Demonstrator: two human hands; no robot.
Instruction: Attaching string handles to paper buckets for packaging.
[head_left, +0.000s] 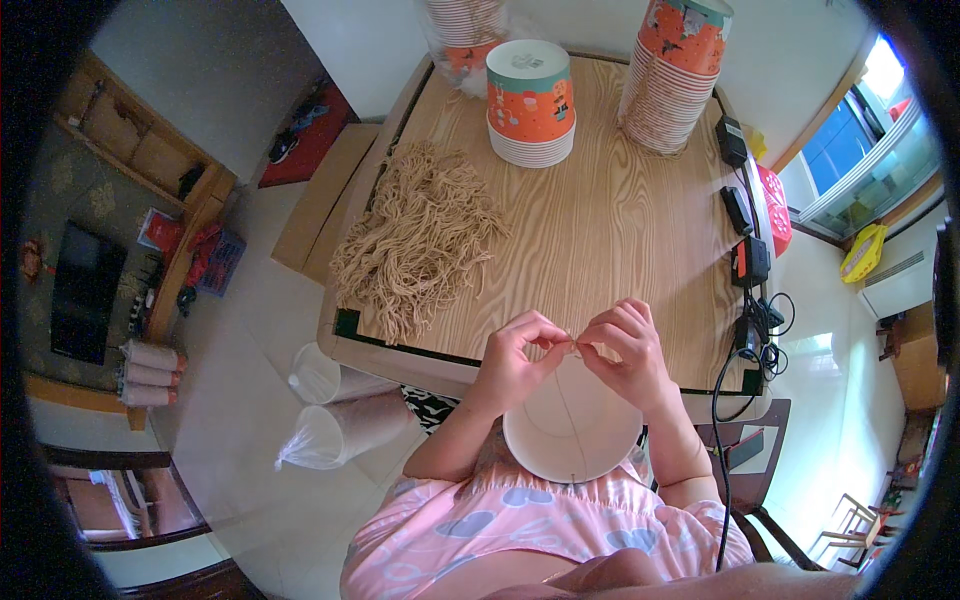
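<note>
A white-lined paper bucket [540,440] rests in my lap against the table edge, its opening facing up toward me. A thin tan string [568,402] runs across the opening from the near rim to the far rim. At the far rim my left hand [518,358] pinches the string between thumb and fingertips. Close beside it, my right hand [630,352] pinches the string too, the fingertips of both hands almost touching. Whether a knot is there is too small to tell. A heap of tan strings [420,235] lies on the table to the left.
On the wood-grain table [570,230] stand a short stack of upturned orange and green paper buckets [530,105] and a taller stack [672,85] at the far right. Black adapters [750,262] and cables line the right edge. Bagged bucket stacks [350,428] lie on the floor left.
</note>
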